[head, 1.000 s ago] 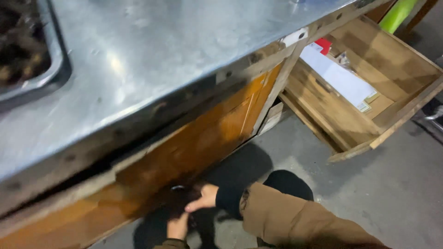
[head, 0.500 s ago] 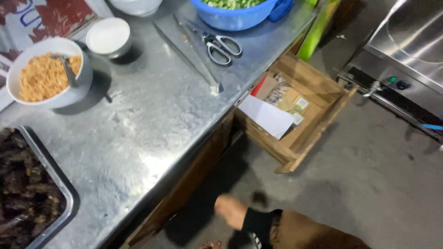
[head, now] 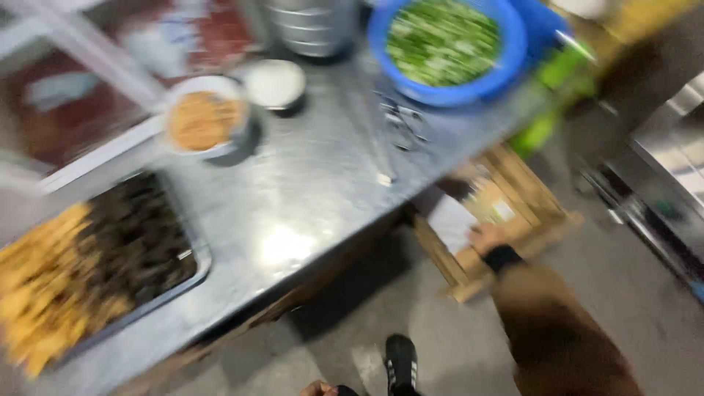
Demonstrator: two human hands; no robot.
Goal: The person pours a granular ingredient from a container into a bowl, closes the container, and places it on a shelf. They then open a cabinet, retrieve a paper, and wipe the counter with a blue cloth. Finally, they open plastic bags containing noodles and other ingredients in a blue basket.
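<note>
The view is motion-blurred. My right hand (head: 487, 237), at the end of a brown sleeve with a dark cuff, reaches into the open wooden drawer (head: 551, 221) that sticks out from under the steel counter (head: 308, 198). It hovers next to a white paper (head: 449, 220) and a printed packet (head: 487, 203) inside; whether it grips anything is unclear. Only a sliver of my left hand (head: 318, 388) shows at the bottom edge, low near the floor, and its fingers are hidden.
On the counter stand a blue basin of chopped greens (head: 444, 45), a bowl of orange-brown food (head: 204, 120), a small white bowl (head: 275, 82), scissors (head: 402, 121), tongs (head: 372, 139) and a tray of dark and yellow food (head: 88, 282). A steel appliance (head: 671, 183) stands right. My black shoe (head: 401, 364) is on the grey floor.
The view rose from the cabinet front to the counter top. My right hand lifted from low by the floor up and right to the open drawer.
</note>
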